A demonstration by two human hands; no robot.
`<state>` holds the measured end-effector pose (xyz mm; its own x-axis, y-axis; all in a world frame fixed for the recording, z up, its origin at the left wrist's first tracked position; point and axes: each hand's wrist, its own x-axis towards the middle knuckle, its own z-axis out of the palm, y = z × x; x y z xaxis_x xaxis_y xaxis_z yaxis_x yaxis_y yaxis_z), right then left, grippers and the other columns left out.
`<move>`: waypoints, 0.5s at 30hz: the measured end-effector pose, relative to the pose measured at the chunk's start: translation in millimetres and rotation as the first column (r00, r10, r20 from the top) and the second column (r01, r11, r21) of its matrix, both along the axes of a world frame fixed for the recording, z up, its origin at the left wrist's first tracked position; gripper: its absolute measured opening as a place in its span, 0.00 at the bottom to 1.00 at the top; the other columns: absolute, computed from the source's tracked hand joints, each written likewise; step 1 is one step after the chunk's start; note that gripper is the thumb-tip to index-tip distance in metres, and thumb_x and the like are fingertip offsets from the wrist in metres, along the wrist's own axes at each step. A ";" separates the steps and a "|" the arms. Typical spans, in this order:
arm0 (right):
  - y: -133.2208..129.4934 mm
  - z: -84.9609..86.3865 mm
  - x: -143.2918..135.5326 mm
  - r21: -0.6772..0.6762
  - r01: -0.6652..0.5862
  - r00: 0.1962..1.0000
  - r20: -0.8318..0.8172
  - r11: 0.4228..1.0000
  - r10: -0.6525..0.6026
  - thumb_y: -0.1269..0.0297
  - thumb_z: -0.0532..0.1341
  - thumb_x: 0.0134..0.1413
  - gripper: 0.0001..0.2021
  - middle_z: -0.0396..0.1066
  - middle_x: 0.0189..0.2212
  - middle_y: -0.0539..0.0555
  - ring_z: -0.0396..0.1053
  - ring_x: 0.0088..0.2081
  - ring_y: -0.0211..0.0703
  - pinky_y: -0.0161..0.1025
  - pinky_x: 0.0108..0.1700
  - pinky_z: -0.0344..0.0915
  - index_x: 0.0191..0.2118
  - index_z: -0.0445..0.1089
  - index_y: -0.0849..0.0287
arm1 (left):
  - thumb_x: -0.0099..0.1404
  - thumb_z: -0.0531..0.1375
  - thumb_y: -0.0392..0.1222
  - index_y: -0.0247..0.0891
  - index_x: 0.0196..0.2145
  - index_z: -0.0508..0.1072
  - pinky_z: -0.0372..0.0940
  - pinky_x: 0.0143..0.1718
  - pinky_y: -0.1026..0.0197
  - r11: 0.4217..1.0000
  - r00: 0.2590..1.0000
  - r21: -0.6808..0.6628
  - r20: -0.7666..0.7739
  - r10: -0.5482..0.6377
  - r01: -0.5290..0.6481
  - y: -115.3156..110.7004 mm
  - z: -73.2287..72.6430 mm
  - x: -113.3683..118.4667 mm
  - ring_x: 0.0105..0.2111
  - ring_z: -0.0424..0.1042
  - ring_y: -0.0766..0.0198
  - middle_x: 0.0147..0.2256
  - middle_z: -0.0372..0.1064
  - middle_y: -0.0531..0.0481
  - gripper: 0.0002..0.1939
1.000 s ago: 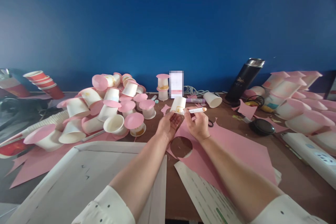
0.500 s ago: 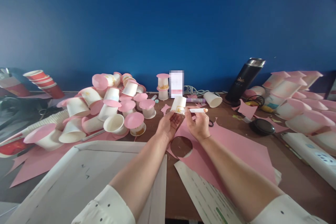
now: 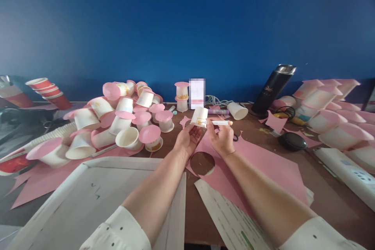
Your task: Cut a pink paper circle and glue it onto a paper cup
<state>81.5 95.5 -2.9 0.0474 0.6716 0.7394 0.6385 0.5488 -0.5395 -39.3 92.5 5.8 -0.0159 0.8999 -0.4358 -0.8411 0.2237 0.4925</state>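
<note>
Above desk [image 3: 191, 218], left hand [image 3: 188, 139] grips white cup [image 3: 199, 115]; right hand [image 3: 222, 139] pinches marker [image 3: 224, 123], shifted slightly rightward.

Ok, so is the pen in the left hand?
No, the right hand holds the white pen, while the left hand holds a paper cup.

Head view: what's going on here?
A person's left hand holds a white cup with yellow line marks on it. The right hand holds a pen at the cup's side; contact is too small to tell. Pink-topped cups crowd the left; a pink sheet lies under the right forearm.
</note>
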 end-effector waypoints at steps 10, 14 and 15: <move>-2.9 1.0 -2.0 -0.048 0.053 0.999 0.009 0.997 -0.052 0.58 0.56 0.59 0.11 0.75 0.29 0.53 0.68 0.25 0.40 0.37 0.31 0.64 0.34 0.72 0.56 | 0.63 0.55 0.30 0.31 0.28 0.69 0.68 0.28 0.69 1.000 1.000 0.013 0.007 0.008 -0.008 0.5 -1.2 -1.0 0.22 0.69 0.70 0.22 0.67 0.49 0.06; -4.1 2.1 -2.4 -0.047 0.007 1.000 -0.001 0.999 -0.007 0.59 0.56 0.59 0.10 0.76 0.29 0.53 0.70 0.26 0.40 0.36 0.31 0.65 0.34 0.72 0.56 | 0.63 0.55 0.29 0.30 0.29 0.69 0.68 0.28 0.69 1.000 1.000 0.014 0.010 0.012 -0.012 0.3 -0.9 -0.9 0.23 0.69 0.71 0.22 0.67 0.49 0.06; -4.0 2.2 -2.3 -0.041 -0.003 1.000 -0.004 0.999 0.002 0.60 0.56 0.59 0.10 0.76 0.29 0.53 0.70 0.28 0.41 0.36 0.31 0.65 0.34 0.72 0.56 | 0.63 0.55 0.29 0.30 0.28 0.69 0.68 0.28 0.69 1.000 1.000 0.011 0.010 0.012 -0.012 0.3 -0.8 -0.7 0.22 0.69 0.71 0.22 0.67 0.49 0.06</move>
<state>79.3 91.6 -0.7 0.0487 0.7016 0.7109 0.6349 0.5278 -0.5643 -40.0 92.7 5.0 -0.0224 0.9044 -0.4261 -0.8488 0.2080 0.4861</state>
